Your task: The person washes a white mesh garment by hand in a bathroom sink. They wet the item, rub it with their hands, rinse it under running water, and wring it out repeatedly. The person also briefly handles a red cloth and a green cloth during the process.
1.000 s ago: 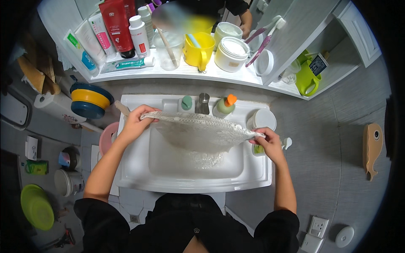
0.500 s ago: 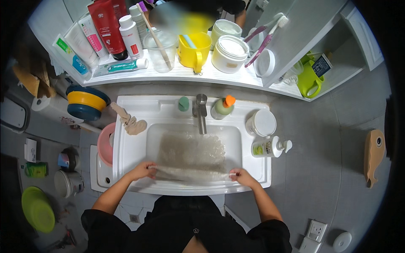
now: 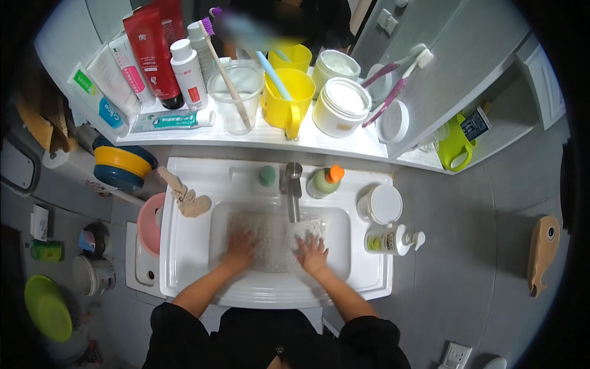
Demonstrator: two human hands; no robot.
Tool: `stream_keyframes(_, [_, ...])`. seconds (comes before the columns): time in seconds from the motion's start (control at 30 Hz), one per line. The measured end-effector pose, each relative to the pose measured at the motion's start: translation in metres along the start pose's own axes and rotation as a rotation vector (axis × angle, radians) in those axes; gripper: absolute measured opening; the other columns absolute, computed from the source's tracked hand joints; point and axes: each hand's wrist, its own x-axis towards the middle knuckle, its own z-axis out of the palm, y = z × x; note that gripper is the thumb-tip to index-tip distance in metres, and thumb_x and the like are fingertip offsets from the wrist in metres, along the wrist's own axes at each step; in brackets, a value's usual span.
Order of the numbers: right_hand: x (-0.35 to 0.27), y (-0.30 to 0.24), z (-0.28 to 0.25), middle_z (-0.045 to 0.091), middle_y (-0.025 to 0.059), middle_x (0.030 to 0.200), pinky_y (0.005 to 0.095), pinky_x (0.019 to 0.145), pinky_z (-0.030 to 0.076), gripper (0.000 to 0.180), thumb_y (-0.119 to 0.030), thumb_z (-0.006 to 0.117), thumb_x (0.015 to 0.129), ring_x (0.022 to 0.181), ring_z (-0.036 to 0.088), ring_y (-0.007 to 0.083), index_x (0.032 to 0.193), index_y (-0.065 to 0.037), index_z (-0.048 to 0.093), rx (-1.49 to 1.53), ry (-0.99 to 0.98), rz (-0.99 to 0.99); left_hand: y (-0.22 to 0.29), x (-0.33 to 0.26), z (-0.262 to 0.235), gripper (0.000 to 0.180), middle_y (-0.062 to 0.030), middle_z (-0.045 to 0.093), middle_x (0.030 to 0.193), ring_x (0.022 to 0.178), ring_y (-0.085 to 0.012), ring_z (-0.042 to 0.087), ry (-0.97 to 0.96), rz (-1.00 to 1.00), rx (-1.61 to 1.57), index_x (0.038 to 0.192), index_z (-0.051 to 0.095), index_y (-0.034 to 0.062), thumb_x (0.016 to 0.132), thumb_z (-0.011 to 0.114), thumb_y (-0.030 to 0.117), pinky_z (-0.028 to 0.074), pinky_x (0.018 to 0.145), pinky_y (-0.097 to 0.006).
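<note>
A greyish-beige cloth (image 3: pixel 268 246) is spread out flat on the bottom of the white washbasin (image 3: pixel 188 252). My left hand (image 3: pixel 241 248) presses on the cloth's left part, fingers spread. On its right part, below the metal tap (image 3: pixel 294 194), my right hand (image 3: pixel 313 254) lies flat with the fingers apart. A whitish, bubbly patch shows around the right fingertips; whether it is foam or splashing water I cannot make out. Neither hand grips anything.
A crumpled beige cloth (image 3: pixel 192 204) lies on the basin's left rim. Along the back stand a green soap (image 3: pixel 267 176) and an orange-topped bottle (image 3: pixel 323 183). A white tub (image 3: pixel 382 205) and pump bottle (image 3: pixel 384 240) are at right. The shelf (image 3: pixel 246 139) above holds toiletries.
Both hands have let go of the cloth's near edge and moved inward and farther into the basin. The cloth's raised near edge now lies down. The view has tilted slightly.
</note>
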Motion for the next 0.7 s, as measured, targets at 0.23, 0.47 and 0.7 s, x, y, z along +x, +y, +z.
stream_keyframes(0.23, [0.016,0.001,0.078,0.014,0.0146,0.142,0.0686,0.092,0.011,0.057,-0.040,0.049,0.080,0.126,0.011,0.0465,0.132,-0.023,0.032,-0.157,0.093,-0.016,0.017,0.014,0.031,0.052,-0.0139,0.019,0.139,0.128,-0.0358,0.014,0.037,-0.013,-0.021,0.128,0.039,0.0198,0.080,0.053,0.035,0.004,0.099,-0.061])
stream_keyframes(0.47, [0.038,0.000,0.079,0.023,0.0177,0.138,0.0648,0.096,0.007,0.052,-0.027,0.053,0.076,0.127,0.017,0.0400,0.126,-0.019,0.042,-0.090,0.209,0.023,0.035,0.047,0.058,0.051,-0.0151,0.031,0.131,0.122,-0.0373,0.023,0.144,0.009,-0.057,0.124,0.043,0.0158,0.077,0.054,0.033,0.007,0.099,-0.063])
stream_keyframes(0.7, [0.033,0.004,0.059,0.039,0.0170,0.125,0.0556,0.096,0.024,0.037,-0.024,0.054,0.076,0.119,0.034,0.0362,0.112,-0.014,0.053,-0.126,0.023,0.005,0.043,0.052,0.058,0.031,-0.0148,0.045,0.116,0.111,-0.0344,0.039,0.200,-0.031,-0.040,0.103,0.057,0.0116,0.074,0.054,0.021,0.019,0.096,-0.060])
